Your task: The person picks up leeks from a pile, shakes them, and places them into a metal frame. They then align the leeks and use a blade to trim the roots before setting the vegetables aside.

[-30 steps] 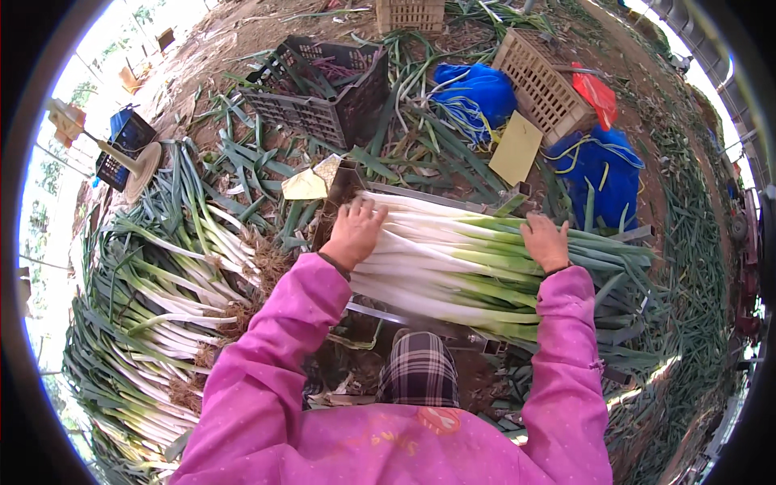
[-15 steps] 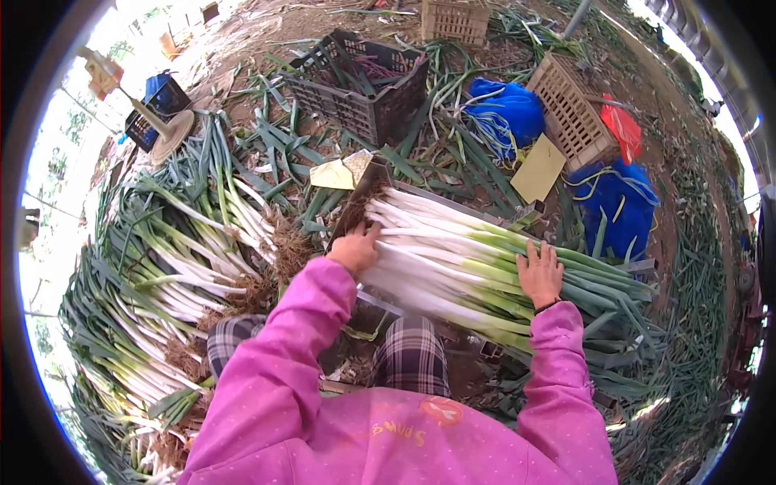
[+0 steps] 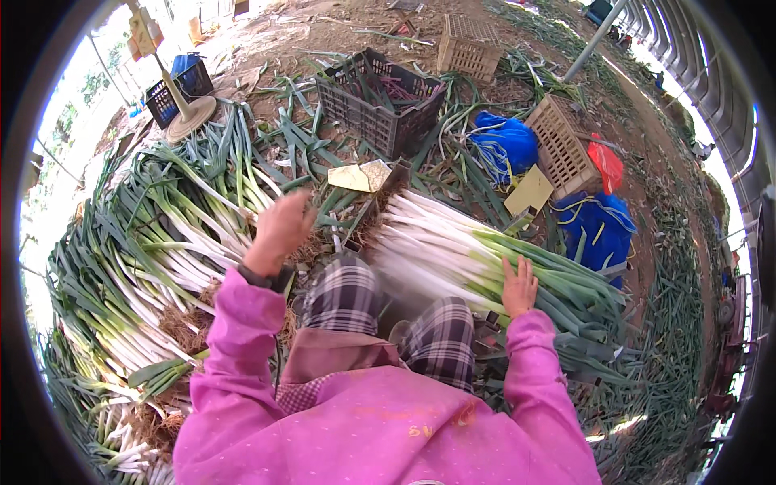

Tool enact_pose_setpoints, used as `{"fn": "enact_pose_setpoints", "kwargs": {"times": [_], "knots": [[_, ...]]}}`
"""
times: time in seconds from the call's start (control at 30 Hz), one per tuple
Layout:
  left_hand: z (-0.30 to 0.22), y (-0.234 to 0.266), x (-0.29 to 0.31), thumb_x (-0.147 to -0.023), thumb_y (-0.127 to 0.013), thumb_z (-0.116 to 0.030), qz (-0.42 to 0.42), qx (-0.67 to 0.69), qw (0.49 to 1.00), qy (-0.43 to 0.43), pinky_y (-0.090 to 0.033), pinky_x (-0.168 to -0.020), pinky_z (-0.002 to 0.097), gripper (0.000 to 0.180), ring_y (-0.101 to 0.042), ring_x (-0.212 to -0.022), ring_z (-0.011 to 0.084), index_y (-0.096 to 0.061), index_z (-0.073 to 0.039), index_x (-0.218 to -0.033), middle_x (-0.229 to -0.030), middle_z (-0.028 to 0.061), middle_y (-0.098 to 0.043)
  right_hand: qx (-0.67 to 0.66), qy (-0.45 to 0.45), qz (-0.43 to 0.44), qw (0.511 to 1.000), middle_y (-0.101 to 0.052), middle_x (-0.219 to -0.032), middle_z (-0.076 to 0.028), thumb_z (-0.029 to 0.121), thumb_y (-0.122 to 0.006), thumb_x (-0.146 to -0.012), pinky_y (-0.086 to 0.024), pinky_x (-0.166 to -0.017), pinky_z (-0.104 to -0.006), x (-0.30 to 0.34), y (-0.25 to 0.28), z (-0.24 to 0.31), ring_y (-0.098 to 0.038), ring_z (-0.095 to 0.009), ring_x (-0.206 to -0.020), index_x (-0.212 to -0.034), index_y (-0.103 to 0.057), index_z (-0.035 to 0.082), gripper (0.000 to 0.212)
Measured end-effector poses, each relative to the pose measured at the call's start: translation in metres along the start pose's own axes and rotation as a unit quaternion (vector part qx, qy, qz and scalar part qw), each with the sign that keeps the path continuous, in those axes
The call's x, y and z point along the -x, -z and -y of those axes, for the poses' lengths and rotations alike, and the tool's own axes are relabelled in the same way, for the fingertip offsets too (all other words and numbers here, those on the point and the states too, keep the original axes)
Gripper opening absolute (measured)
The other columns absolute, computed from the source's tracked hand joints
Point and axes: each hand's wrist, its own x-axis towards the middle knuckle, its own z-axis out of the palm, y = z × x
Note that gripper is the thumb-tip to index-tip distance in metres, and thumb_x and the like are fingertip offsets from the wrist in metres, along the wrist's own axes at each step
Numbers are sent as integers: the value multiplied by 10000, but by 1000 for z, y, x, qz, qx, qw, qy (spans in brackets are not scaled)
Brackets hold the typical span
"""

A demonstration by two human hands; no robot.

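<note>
A thick bundle of leeks (image 3: 453,242) lies in front of me, roots to the left against a dark metal plate (image 3: 396,182), green leaves to the right. My right hand (image 3: 520,287) rests flat on the bundle where white turns to green, fingers stretched. Over on the left, my left hand (image 3: 281,230) is raised in the air, a little blurred, its fingers loosely apart and nothing seen in it. It is nearest the root ends of a big heap of leeks (image 3: 170,250), which covers the ground on that side.
Beyond the bundle stand a black crate (image 3: 388,121) with plant scraps and two tan crates (image 3: 562,149) (image 3: 469,48). Blue bags (image 3: 598,230), a red bag (image 3: 605,168) and yellow card (image 3: 529,191) lie at the right. A round-based stand (image 3: 191,119) is far left. Loose leaves litter the ground.
My left hand has left the root end of the bundle and swung left, up over the heap's edge. My right hand stays on the bundle. The whole view has shifted slightly.
</note>
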Motion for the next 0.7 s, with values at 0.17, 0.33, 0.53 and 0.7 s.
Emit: {"fn": "enact_pose_setpoints", "kwargs": {"times": [0.17,0.33,0.53,0.7], "knots": [[91,-67,124,-785,-592,-166,174,-130,973,77,-538,-541,402,96,-688,-692,272,-641,-116,-720,-764,108,-684,27,-6,132,991,-426,-1410,-204,119,-593,-783,-371,-1025,-526,-19,-1,-3,-415,-384,-1292,-1404,-434,208,647],[161,-110,236,-809,-578,-316,218,-24,959,177,-540,-682,438,279,-683,-795,351,-718,-75,-821,-850,166,-699,59,-107,170,978,-108,-1586,-89,205,-774,-710,-263,-1032,-689,30,14,-47,-143,-304,-1452,-1514,-184,277,1000],[294,-70,305,-828,-564,-213,-10,4,942,336,-523,-684,490,181,-663,-787,366,-688,-118,-920,-826,162,-664,38,-28,118,992,-130,-1581,-96,111,-667,-766,-242,-1071,-642,-14,106,47,-187,-308,-1441,-1418,-405,125,703],[340,-35,232,-850,-530,-134,-119,-48,937,326,-516,-730,445,158,-638,-854,341,-680,-106,-891,-903,131,-646,-88,34,-42,995,-188,-1566,-126,48,-596,-816,-280,-1113,-482,-38,153,68,-254,-345,-1411,-1343,-489,48,538]]}}
